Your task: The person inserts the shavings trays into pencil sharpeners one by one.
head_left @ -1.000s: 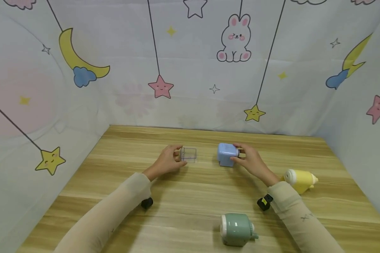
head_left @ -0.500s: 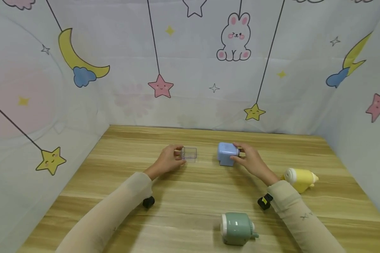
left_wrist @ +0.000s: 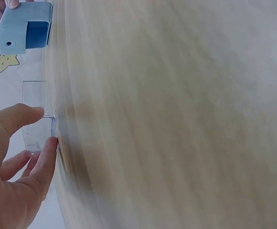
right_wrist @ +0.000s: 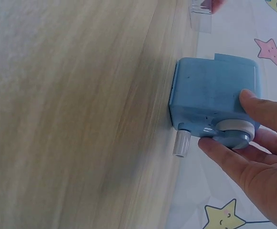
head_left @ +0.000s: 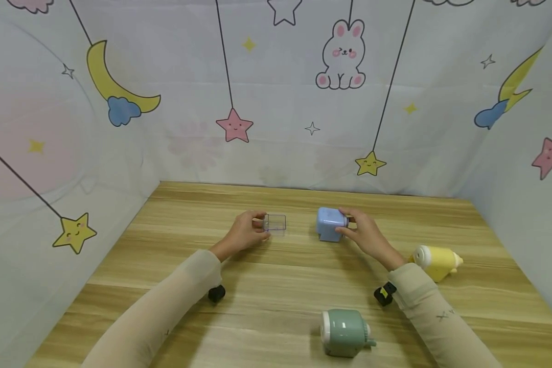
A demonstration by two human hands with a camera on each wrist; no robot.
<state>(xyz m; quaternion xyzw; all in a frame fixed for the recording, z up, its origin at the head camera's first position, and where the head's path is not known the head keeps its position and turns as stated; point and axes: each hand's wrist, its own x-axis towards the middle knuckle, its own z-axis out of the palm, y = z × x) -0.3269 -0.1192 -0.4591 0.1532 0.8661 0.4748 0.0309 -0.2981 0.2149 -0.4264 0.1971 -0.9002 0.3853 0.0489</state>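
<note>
My left hand point(head_left: 243, 234) pinches a small clear plastic shavings bin point(head_left: 277, 223) between thumb and fingers, close over the table. Its open, see-through walls show in the left wrist view. To the right, my right hand point(head_left: 368, 234) holds a light-blue crank pencil sharpener point(head_left: 329, 221) by its crank end, thumb on the body and fingers around the crank. A square hollow point(left_wrist: 37, 34) in the sharpener's other end faces the bin in the left wrist view. The grey crank handle point(right_wrist: 181, 143) hangs beside the body. A gap separates bin and sharpener.
A green crank sharpener point(head_left: 345, 332) lies near the front of the wooden table point(head_left: 257, 317). Beside my right forearm is a yellow sharpener point(head_left: 437, 261). Printed fabric walls point(head_left: 276, 92) enclose the table's back and sides.
The left fingers have shifted very slightly on the clear bin. Otherwise both hands and the blue sharpener keep their places.
</note>
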